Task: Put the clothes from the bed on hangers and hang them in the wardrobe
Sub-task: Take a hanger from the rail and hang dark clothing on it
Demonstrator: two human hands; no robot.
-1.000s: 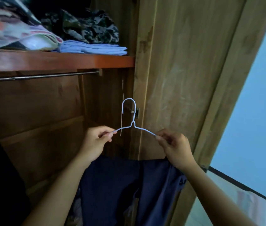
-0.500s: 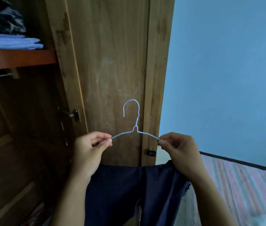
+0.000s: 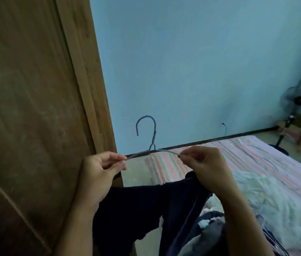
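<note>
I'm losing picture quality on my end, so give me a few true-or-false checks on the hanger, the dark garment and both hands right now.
1. Both hands hold the hanger, one on each arm of it. True: the left hand pinches the left arm and the right hand pinches the right arm.
2. The hanger's hook points downward. False: the hook stands upward, above the hands.
3. The dark garment hangs below the hands. True.
4. The hanger is already on the wardrobe rail. False: it is held in the air in front of the blue wall, and no rail is in view.
5. The bed is bare. False: a white cloth and other clothes lie on it.
</note>
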